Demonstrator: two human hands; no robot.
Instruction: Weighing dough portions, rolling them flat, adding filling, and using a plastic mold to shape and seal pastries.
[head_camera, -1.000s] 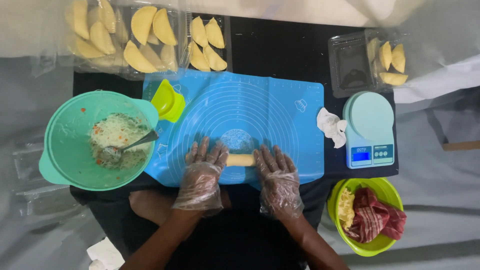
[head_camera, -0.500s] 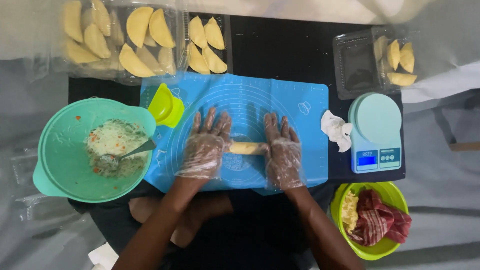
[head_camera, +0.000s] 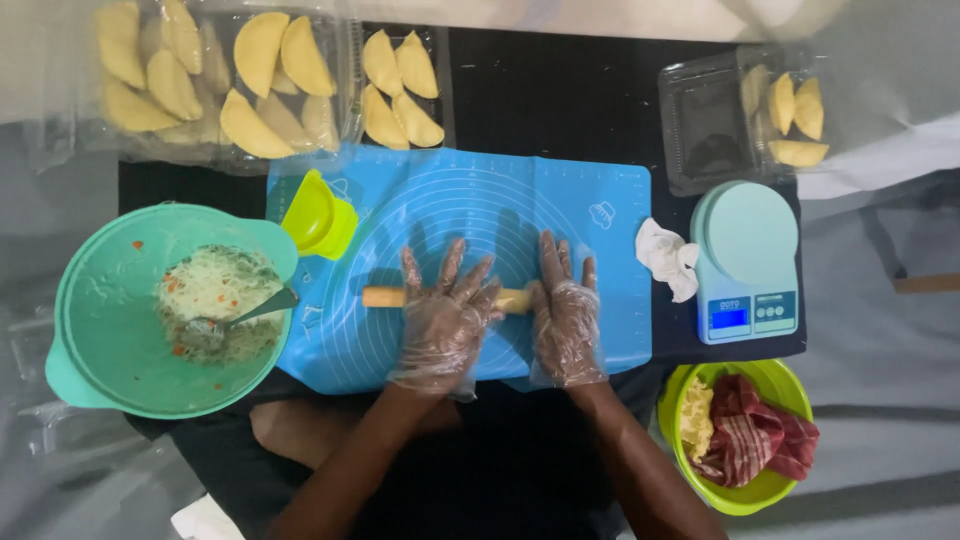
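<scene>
Both my hands wear clear plastic gloves and lie flat on a pale yellow roll of dough (head_camera: 383, 297) stretched sideways across a blue silicone mat (head_camera: 580, 210). My left hand (head_camera: 443, 322) presses on the middle of the roll, fingers spread. My right hand (head_camera: 565, 318) rests on its right end. The roll's left end sticks out past my left hand; the part under my palms is hidden.
A teal bowl (head_camera: 95, 330) of shredded filling with a spoon sits left. A small yellow-green cup (head_camera: 318, 216) is on the mat's corner. Trays of folded yellow pastries (head_camera: 255, 90) line the back. A scale (head_camera: 745, 262), crumpled tissue (head_camera: 668, 257) and green bowl (head_camera: 760, 495) stand right.
The roll of dough has grown longer, its left end now reaching well past my left hand. Both hands have moved forward over it and slightly apart.
</scene>
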